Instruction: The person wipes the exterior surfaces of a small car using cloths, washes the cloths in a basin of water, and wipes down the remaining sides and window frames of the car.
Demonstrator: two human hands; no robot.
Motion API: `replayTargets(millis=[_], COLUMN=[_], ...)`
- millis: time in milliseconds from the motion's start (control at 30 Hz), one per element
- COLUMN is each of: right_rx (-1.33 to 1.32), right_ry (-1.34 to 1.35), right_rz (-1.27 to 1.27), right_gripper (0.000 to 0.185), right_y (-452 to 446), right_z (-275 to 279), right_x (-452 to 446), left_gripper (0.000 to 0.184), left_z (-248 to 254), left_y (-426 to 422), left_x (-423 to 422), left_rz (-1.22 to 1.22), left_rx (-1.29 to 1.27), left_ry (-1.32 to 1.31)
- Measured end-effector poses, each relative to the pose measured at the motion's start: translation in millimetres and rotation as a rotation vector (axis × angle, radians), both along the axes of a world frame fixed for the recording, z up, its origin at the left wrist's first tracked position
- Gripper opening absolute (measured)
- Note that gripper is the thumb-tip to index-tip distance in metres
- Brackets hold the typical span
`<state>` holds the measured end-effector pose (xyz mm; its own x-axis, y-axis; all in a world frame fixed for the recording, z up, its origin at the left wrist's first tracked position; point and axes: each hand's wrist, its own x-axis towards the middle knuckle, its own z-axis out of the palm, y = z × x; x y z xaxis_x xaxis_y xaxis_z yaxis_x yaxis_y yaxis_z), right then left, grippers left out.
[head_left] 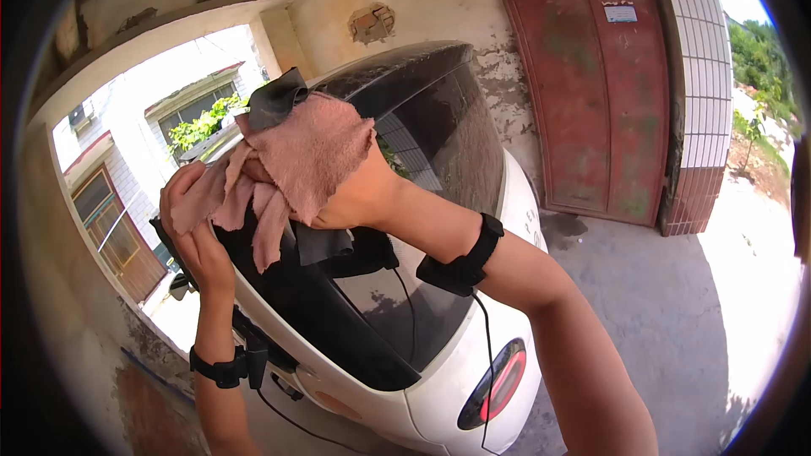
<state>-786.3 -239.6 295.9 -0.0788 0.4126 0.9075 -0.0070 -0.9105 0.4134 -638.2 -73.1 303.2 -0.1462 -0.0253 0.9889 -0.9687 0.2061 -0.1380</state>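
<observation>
A crumpled pinkish-brown cloth (pixel 314 152) with ragged edges is bunched up between my hands, in front of the rear side of a white car (pixel 519 283) with dark glass. My left hand (pixel 201 241) grips its left end, with the fingers curled at the cloth's edge. My right hand (pixel 359 198) holds the larger part, which drapes over it and hides most of its fingers. Dark flaps (pixel 279 100) stick out above and below the cloth; I cannot tell what they belong to. Whether the cloth touches the car is hidden.
Black bands (pixel 228 367) with thin cables circle both wrists. The car's red tail light (pixel 505 384) is at the lower right. A rusty red metal door (pixel 591 101) stands behind, beside a tiled pillar (pixel 697 76). Concrete floor (pixel 634 312) lies to the right.
</observation>
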Motion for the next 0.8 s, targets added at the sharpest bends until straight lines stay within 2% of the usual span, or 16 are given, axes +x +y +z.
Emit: replayTargets(millis=[33,67,100,167,233,300,333,367,400,467,533,567,633,700,767,800], right_rx=[0.194,0.094,0.211,0.476,0.841,0.637,0.716,0.638,0.550,0.054,-0.130,-0.186,-0.215,-0.350,-0.310,-0.295], right_ry=[0.535,0.019,-0.080,0.072,0.078,0.211,0.208,0.274,0.370,0.095,0.059,-0.033,-0.010,-0.150,-0.126,-0.179], right_rz=[-0.394,-0.105,-0.081,-0.088,-0.274,-0.390,-0.402,-0.303,-0.404,-0.066,0.058,0.048,0.082,0.136,0.166,0.156], right_gripper=[0.044,0.037,0.030,0.033,0.044,0.052,0.056,0.056,0.044,0.046,0.043,0.041,0.041,0.039,0.038,0.037], right_y=[26,-16,-49,-123,-185,-179,-143,-107,-74,-13,26,31,19,-2,-39,-67], right_z=[39,28,30,42,57,68,73,68,66,47,33,32,36,37,42,46], right_x=[-55,-43,-44,-55,-51,-49,-47,-50,-47,-25,5,18,27,27,15,6], left_gripper=[0.031,0.030,0.030,0.030,0.029,0.029,0.029,0.029,0.030,0.031,0.035,0.037,0.039,0.039,0.040,0.042], left_z=[1,0,0,0,1,-2,-2,-3,-4,-4,-5,-5,-4,-8,-8,-4], left_y=[2,3,1,0,-2,-4,-4,-3,0,3,5,8,20,22,22,21], left_x=[-7,-11,-12,-12,-10,-8,-7,-6,-5,2,6,4,5,-21,-39,-47], left_rz=[0.032,0.065,0.065,0.070,0.065,0.146,0.113,0.108,0.107,0.079,0.076,0.097,0.168,0.149,0.310,0.511], left_rx=[-0.001,0.001,-0.004,-0.020,-0.037,-0.048,-0.041,-0.039,-0.026,-0.040,-0.083,-0.104,-0.114,-0.129,-0.163,-0.165], left_ry=[0.015,0.031,0.032,0.023,0.026,-0.001,0.013,0.008,0.042,0.095,0.120,0.115,0.096,0.183,0.239,0.134])
